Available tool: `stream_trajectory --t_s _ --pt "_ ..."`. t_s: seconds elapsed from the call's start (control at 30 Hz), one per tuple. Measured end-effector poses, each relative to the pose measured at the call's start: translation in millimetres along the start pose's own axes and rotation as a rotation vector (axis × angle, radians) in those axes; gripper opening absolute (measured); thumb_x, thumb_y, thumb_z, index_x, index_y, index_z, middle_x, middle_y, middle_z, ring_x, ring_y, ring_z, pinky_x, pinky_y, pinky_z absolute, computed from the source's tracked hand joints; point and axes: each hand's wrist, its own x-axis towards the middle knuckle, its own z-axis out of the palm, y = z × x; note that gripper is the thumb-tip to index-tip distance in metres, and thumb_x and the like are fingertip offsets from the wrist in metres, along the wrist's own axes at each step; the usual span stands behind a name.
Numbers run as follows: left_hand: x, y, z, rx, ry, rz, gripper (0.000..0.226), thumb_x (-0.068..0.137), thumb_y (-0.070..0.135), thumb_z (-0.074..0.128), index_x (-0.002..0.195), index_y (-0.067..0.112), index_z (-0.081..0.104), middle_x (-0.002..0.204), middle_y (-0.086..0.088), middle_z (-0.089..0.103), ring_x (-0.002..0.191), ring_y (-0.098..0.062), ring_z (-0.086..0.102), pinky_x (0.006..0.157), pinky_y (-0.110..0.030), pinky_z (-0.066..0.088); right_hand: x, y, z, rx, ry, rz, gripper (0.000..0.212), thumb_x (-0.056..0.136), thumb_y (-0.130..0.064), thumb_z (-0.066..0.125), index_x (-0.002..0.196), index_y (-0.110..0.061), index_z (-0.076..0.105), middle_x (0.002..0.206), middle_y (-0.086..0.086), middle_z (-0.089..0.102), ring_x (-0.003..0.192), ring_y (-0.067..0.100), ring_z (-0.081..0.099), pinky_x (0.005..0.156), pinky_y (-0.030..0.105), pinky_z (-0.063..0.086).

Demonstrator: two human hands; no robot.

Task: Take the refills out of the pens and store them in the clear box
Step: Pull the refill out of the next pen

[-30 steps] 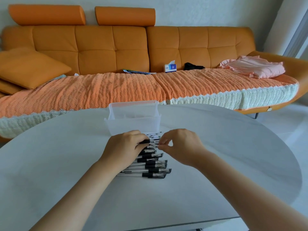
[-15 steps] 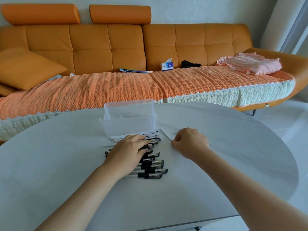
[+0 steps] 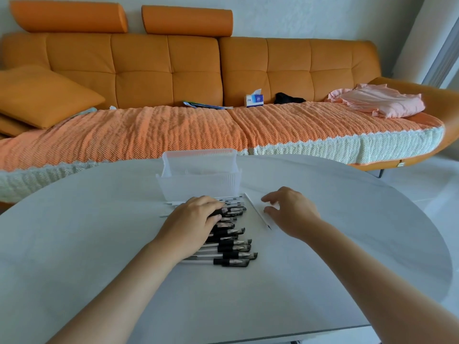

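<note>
Black-capped pens (image 3: pixel 234 255) lie stacked before the clear box (image 3: pixel 198 187). My left hand (image 3: pixel 191 220) curls round the far ones, and my right hand (image 3: pixel 291 211) hovers slack-fingered, holding nothing, just beside a loose refill (image 3: pixel 258 212). I cannot make out the box's contents.

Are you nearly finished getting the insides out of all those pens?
Not nearly. One thin refill lies loose on the table, beside the open right hand, not yet in the clear box. The left hand grips a pen on the pile of pens, many capped and waiting. Whether the box holds any refills, I cannot tell.
</note>
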Motion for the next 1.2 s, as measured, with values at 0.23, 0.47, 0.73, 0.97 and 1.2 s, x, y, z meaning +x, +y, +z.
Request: stream_trajectory --t_s 0.23,0.47,0.73,0.97,1.2 --pt "-3.7 -30.9 -24.1 0.07 0.084 -0.105 0.028 0.102 0.031 0.043 0.125 0.035 0.058 0.12 0.018 0.055 0.108 -0.009 0.052 0.075 -0.032 0.049 6.7 -48.5 5.2 0.0 0.018 -0.229 0.021 0.098 -0.037 0.055 0.116 -0.042 0.064 0.109 -0.018 0.058 0.085 0.005 0.054 0.061 0.02 0.039" --pt "-7.3 -58.1 -26.2 0.049 0.065 -0.166 0.026 0.1 0.035 0.049 0.123 0.035 0.061 0.114 0.017 0.054 0.1 -0.01 0.056 0.073 -0.03 0.049 33.5 -88.9 17.9 -0.265 -0.078 -0.345 0.025 0.103 -0.034 0.045 0.118 -0.036 0.064 0.116 -0.014 0.062 0.097 0.012 0.062 0.076 0.029 0.052" --pt "-3.7 -66.6 -16.6 0.042 0.04 -0.141 0.026 0.099 0.032 0.05 0.122 0.032 0.063 0.112 0.014 0.054 0.101 -0.012 0.054 0.078 -0.034 0.051 41.9 -99.8 35.5 -0.515 -0.061 -0.446 0.021 0.103 -0.031 0.046 0.104 -0.032 0.067 0.098 -0.012 0.057 0.081 0.013 0.063 0.068 0.03 0.055" --pt "-0.6 -66.1 -13.2 0.042 0.053 -0.119 0.026 0.098 0.03 0.051 0.121 0.033 0.063 0.111 0.014 0.055 0.104 -0.013 0.052 0.077 -0.036 0.052 42.2 -102.2 35.7 -0.461 -0.073 -0.457 0.021 0.103 -0.034 0.045 0.108 -0.028 0.064 0.108 -0.011 0.059 0.085 0.017 0.064 0.072 0.034 0.055" --pt "-0.5 -64.9 -13.1 0.032 0.036 -0.129 0.026 0.099 0.033 0.05 0.121 0.033 0.064 0.111 0.013 0.056 0.105 -0.014 0.052 0.078 -0.035 0.051 45.2 -106.5 35.3 -0.41 -0.098 -0.449 0.022 0.102 -0.035 0.048 0.113 -0.029 0.066 0.112 -0.008 0.06 0.09 0.016 0.063 0.075 0.031 0.054"
